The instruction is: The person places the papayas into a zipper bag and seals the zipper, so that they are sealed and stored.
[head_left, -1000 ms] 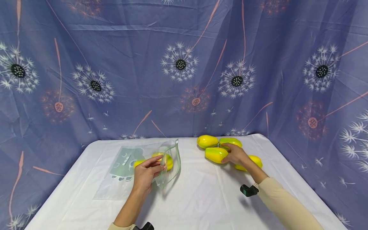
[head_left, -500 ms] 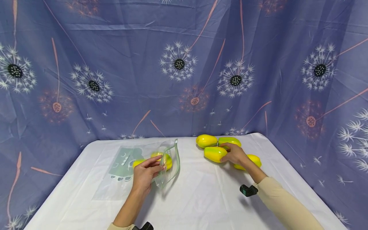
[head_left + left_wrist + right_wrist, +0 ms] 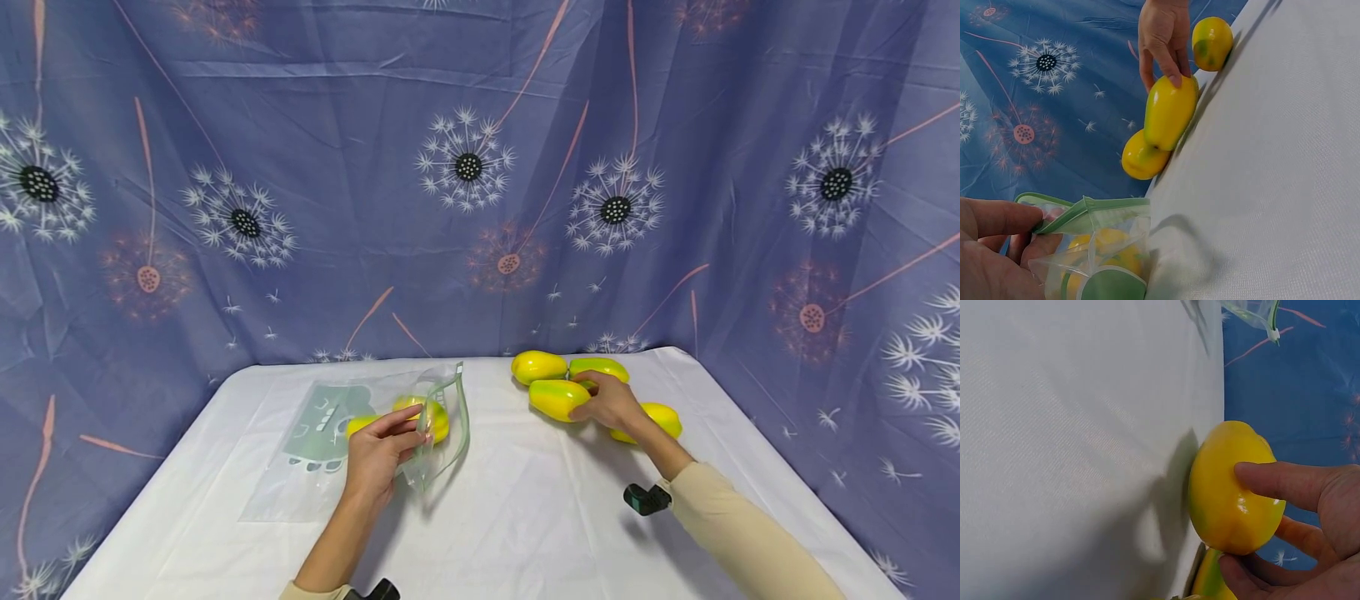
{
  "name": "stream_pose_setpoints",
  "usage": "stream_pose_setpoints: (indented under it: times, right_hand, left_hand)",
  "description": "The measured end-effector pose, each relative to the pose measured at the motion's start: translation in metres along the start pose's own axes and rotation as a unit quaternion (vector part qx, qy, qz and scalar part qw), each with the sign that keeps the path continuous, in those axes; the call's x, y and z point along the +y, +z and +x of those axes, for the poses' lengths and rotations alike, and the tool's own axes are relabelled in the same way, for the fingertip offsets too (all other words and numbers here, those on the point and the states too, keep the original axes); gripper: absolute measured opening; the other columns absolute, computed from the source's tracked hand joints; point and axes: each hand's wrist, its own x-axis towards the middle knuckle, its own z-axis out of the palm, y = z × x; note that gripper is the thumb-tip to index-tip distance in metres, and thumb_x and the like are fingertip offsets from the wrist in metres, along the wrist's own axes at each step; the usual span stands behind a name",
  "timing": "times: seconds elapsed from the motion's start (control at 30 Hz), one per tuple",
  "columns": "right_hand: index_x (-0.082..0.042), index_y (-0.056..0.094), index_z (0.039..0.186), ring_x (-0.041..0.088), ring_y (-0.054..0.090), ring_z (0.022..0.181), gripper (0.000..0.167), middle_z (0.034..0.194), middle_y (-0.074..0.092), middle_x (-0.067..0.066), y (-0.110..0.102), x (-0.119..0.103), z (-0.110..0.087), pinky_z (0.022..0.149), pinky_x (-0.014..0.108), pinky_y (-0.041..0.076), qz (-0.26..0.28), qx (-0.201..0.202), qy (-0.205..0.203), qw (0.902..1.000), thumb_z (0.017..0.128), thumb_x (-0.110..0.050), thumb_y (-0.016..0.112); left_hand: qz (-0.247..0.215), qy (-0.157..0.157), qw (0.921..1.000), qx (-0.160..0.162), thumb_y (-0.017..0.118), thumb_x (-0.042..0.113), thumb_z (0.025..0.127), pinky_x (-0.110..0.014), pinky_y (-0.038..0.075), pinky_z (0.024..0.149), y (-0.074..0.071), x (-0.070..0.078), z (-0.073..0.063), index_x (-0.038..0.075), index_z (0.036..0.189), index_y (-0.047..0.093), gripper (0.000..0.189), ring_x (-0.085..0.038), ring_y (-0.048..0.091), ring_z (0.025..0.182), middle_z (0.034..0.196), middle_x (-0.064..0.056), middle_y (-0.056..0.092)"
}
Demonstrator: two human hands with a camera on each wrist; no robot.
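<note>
My left hand (image 3: 377,457) pinches the edge of a clear zip bag (image 3: 326,429) near its green-trimmed mouth, which gapes toward the right. Through the plastic, two yellow papayas (image 3: 438,423) show inside, partly covered by that hand. On the right, my right hand (image 3: 611,402) grips a glossy yellow-green papaya (image 3: 553,399) between thumb and fingers. The right wrist view shows the thumb (image 3: 1272,480) across that papaya's side and fingers beneath and behind it. The left wrist view has the held papaya (image 3: 1171,112) close by the table surface, overlapping another one.
Around the right hand lie a yellow papaya (image 3: 537,367), a greener papaya (image 3: 600,367) behind the fingers, and another papaya (image 3: 662,418) partly behind the wrist. A white cloth (image 3: 525,525) covers the table. A blue dandelion-print curtain (image 3: 375,208) hangs behind and at both sides.
The right hand has shifted its papaya slightly left and up from where it sat. The left hand and the bag stay as they were.
</note>
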Motion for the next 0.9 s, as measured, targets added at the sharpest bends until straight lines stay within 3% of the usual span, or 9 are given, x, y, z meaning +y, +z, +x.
stream_pose_setpoints:
  times: [0.37,0.9]
  right_hand:
    - [-0.008,0.063,0.136,0.036,0.064,0.114,0.072,0.127,0.067,0.021,0.001,-0.026,-0.005,0.098,0.054,0.049,-0.021,0.005,-0.032,0.9993,0.071,-0.023,0.089]
    - [-0.01,0.064,0.134,0.032,0.066,0.111,0.069,0.123,0.069,0.016,0.011,-0.067,-0.018,0.09,0.043,0.057,0.002,-0.034,-0.064,0.9974,0.071,-0.018,0.091]
  left_hand:
    - [-0.006,0.001,1.0,0.0,0.075,-0.015,0.077,-0.03,0.063,0.071,0.0,-0.001,0.001,-0.003,0.12,0.073,0.045,-0.019,0.074,0.069,0.081,-0.002,0.068]
    - [-0.008,0.01,0.9999,-0.001,0.074,-0.014,0.077,-0.028,0.063,0.069,0.0,-0.001,0.0,-0.003,0.118,0.074,0.043,-0.018,0.073,0.067,0.081,-0.003,0.067]
